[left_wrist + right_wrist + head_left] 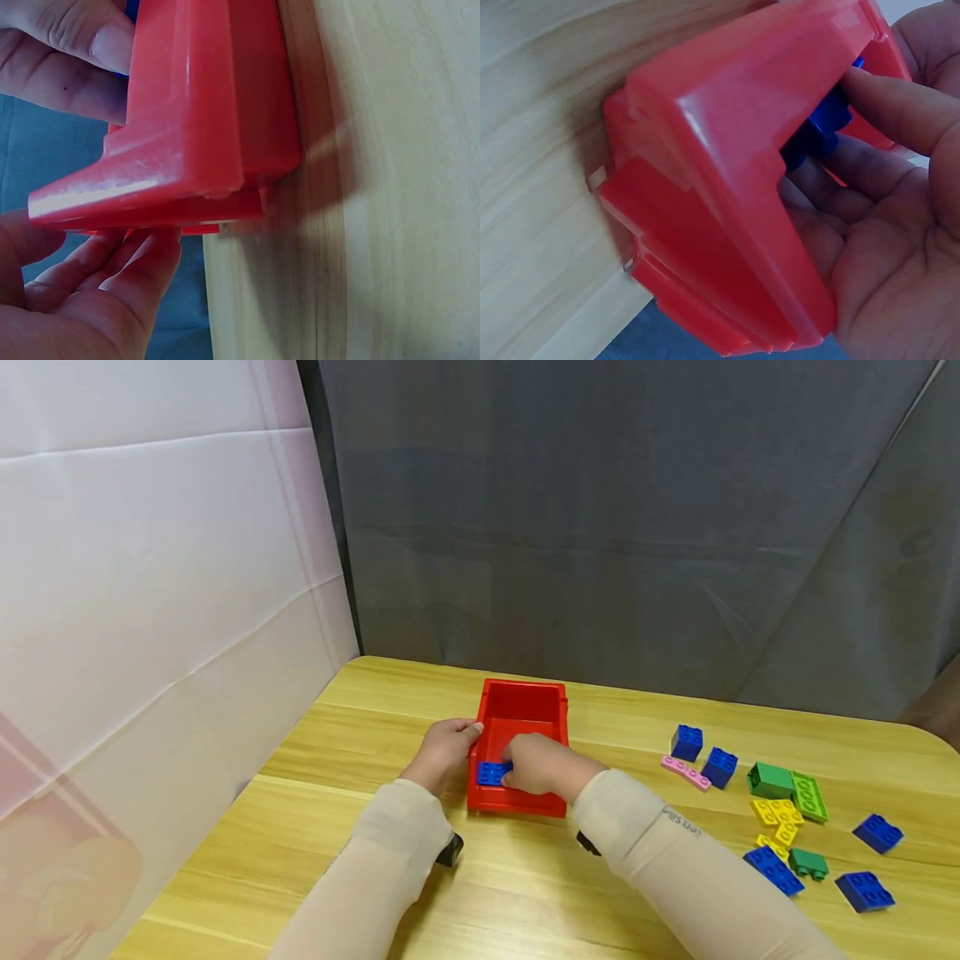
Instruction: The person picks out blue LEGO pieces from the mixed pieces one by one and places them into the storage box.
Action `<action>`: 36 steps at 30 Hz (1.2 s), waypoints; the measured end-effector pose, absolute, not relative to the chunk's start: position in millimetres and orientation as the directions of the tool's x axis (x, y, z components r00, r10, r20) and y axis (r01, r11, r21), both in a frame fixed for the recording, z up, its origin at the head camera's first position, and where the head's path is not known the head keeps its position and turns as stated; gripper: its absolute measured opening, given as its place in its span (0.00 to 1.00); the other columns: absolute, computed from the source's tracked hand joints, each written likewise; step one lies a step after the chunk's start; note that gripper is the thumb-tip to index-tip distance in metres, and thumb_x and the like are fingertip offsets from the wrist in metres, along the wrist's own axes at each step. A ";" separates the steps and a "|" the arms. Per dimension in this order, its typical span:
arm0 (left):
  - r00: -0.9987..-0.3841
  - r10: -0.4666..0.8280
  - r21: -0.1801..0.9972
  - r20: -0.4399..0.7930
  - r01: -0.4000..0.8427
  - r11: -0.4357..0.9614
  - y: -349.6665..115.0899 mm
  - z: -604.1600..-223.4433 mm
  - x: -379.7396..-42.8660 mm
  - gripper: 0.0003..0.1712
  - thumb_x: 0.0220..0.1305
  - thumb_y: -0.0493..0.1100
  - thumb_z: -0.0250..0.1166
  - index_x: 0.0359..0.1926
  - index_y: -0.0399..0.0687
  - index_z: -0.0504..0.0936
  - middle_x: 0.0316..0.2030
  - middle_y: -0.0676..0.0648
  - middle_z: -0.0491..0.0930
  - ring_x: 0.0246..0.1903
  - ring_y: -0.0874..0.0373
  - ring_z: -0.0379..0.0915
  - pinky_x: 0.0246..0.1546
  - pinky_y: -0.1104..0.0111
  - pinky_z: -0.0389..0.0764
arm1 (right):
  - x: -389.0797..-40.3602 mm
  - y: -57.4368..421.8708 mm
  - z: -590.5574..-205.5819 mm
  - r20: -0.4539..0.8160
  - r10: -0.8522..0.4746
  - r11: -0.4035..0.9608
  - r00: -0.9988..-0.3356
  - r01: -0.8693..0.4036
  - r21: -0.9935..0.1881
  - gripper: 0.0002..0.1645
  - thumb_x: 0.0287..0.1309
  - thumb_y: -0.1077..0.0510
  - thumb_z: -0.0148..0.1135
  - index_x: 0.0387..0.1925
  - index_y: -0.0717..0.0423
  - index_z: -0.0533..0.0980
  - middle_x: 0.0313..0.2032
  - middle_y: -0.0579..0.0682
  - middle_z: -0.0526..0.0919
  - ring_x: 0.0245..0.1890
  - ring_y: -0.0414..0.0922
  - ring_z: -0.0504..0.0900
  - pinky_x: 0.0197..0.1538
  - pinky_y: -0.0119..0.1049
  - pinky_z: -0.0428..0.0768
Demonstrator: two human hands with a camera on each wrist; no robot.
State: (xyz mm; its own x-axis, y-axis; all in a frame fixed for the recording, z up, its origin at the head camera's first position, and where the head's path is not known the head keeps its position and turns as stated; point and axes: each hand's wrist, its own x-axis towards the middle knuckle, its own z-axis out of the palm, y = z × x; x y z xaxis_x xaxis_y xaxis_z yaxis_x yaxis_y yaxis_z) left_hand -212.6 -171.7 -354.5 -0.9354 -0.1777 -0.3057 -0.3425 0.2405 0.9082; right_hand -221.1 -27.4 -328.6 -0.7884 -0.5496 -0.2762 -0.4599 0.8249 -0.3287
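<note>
A red plastic bin (525, 702) sits on the wooden table, its open top facing up. My left hand (447, 752) grips its left rim, the thumb over the edge and the fingers (154, 259) beneath the lip. Inside the bin's near end, my right hand (547, 766) pinches a blue studded toy brick (491, 774) between thumb and fingers. The right wrist view shows the same blue brick (829, 120) partly hidden behind the bin wall and the fingertips.
Loose bricks are scattered on the right side of the table: several blue ones (879, 833), a pink strip (686, 772), green pieces (770, 781) and yellow pieces (777, 812). A grey curtain (600, 543) hangs behind the table, and a white cloth (165, 568) on the left.
</note>
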 end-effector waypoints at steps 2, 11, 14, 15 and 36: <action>-0.934 -0.179 0.906 -0.308 -0.345 0.243 -171.4 -354.4 -213.0 0.23 0.74 0.46 0.52 0.64 0.40 0.72 0.61 0.39 0.72 0.61 0.42 0.65 0.63 0.49 0.68 | -221.6 -27.1 -327.8 -0.290 -0.548 0.827 -0.784 -0.457 -0.326 0.15 0.58 0.57 0.67 0.45 0.59 0.83 0.28 0.47 0.79 0.33 0.44 0.74 0.46 0.37 0.77; -0.935 -0.174 0.906 -0.310 -0.346 0.244 -170.6 -355.4 -214.3 0.23 0.74 0.46 0.52 0.63 0.40 0.73 0.60 0.39 0.72 0.61 0.42 0.64 0.63 0.49 0.68 | -222.1 -23.9 -325.7 -0.327 -0.536 0.836 -0.778 -0.436 -0.334 0.11 0.58 0.59 0.66 0.42 0.57 0.82 0.28 0.47 0.78 0.33 0.44 0.75 0.47 0.38 0.76; -0.934 -0.178 0.905 -0.310 -0.347 0.245 -170.4 -355.3 -214.4 0.23 0.74 0.46 0.52 0.64 0.40 0.72 0.60 0.39 0.72 0.61 0.42 0.65 0.62 0.50 0.68 | -222.2 -24.1 -326.0 -0.317 -0.542 0.832 -0.778 -0.444 -0.334 0.08 0.58 0.60 0.65 0.39 0.57 0.82 0.26 0.47 0.78 0.32 0.44 0.74 0.44 0.37 0.76; -0.934 -0.179 0.905 -0.311 -0.348 0.244 -170.3 -355.1 -214.3 0.23 0.74 0.46 0.52 0.64 0.40 0.72 0.60 0.39 0.72 0.61 0.42 0.65 0.62 0.50 0.69 | -222.3 -24.3 -326.3 -0.312 -0.545 0.830 -0.778 -0.447 -0.333 0.06 0.58 0.60 0.65 0.38 0.57 0.82 0.26 0.47 0.78 0.31 0.44 0.74 0.44 0.37 0.75; -0.943 -0.175 0.917 -0.284 -0.320 0.238 -171.1 -354.1 -212.0 0.23 0.73 0.44 0.52 0.63 0.37 0.72 0.58 0.37 0.74 0.58 0.43 0.68 0.62 0.52 0.70 | -230.3 -30.0 -325.4 -0.381 -0.518 0.847 -0.766 -0.397 -0.354 0.02 0.56 0.62 0.64 0.29 0.54 0.79 0.25 0.48 0.78 0.30 0.44 0.75 0.40 0.37 0.74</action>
State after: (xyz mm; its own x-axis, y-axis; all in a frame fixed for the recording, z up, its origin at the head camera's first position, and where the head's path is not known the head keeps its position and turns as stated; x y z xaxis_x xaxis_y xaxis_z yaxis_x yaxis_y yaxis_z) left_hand -212.0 -171.1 -354.1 -0.9428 -0.1751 -0.2836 -0.3201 0.2383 0.9169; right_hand -230.3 -30.0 -325.4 -0.7656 -0.5181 -0.3814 -0.3969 0.8469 -0.3538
